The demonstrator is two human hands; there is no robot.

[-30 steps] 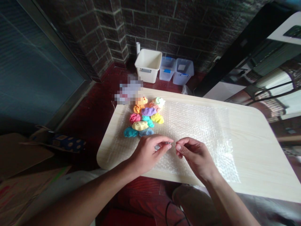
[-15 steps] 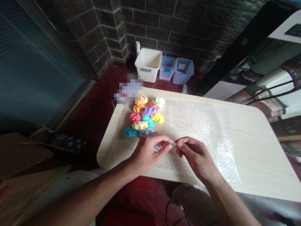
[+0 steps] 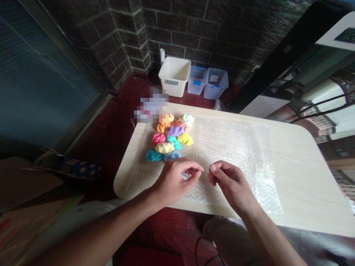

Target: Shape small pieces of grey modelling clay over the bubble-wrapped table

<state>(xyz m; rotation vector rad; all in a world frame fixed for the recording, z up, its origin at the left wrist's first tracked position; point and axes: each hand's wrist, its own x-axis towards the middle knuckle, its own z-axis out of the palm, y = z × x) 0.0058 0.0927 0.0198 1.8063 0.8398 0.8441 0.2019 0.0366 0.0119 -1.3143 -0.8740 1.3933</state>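
Observation:
My left hand (image 3: 177,180) hovers above a sheet of bubble wrap (image 3: 227,144), thumb and forefinger curled together in a pinch. A bit of grey shows in the gap behind those fingers; whether it is held or lies beyond I cannot tell. Across a narrow gap, my right hand (image 3: 229,181) has its thumb pressed against curled fingers, and anything in that pinch is too small to make out. Just past my left hand lie several soft, crumpled lumps, among them a blue-grey lump (image 3: 172,155), a pale yellow lump (image 3: 164,147), a teal lump (image 3: 154,155) and a purple lump (image 3: 175,130).
The bubble wrap covers much of a pale wooden table (image 3: 299,166) with rounded corners. Behind it on the floor stand a cream bin (image 3: 175,79) and two clear boxes (image 3: 215,84). A blurred-out item (image 3: 151,107) sits by the table's far left corner. Cardboard (image 3: 24,184) lies at left.
My right hand has shifted very slightly right, so the gap between my fingertips is a little wider. The left hand and the coloured lumps stay nearly where they were.

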